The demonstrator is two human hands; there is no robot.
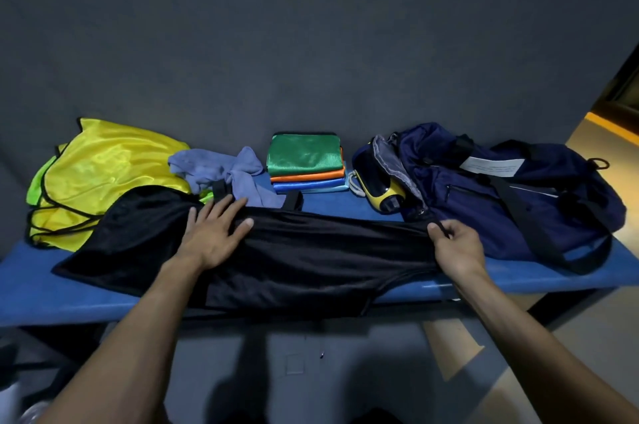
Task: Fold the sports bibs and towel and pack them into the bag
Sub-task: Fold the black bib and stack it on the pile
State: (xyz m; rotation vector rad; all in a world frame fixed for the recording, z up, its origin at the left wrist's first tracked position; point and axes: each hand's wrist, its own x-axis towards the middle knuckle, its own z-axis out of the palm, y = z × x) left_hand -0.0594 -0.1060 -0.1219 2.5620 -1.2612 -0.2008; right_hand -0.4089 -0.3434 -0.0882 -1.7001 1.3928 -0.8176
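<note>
A black bib (294,257) lies spread along the front of the blue bench (52,292). My left hand (212,229) presses flat on its upper left part with straight fingers. My right hand (456,243) pinches the bib's right end and pulls it taut. Yellow bibs (103,171) lie heaped at the back left. A crumpled lilac towel (224,171) sits beside them. Folded bibs, green on top of orange and blue ones (306,160), form a stack at the back middle. The navy bag (501,191) stands open at the right.
A yellow and black object (380,188) lies between the folded stack and the bag's mouth. A dark wall rises right behind the bench. The bag's black strap (539,233) hangs over the bench's front right edge. Grey floor lies below.
</note>
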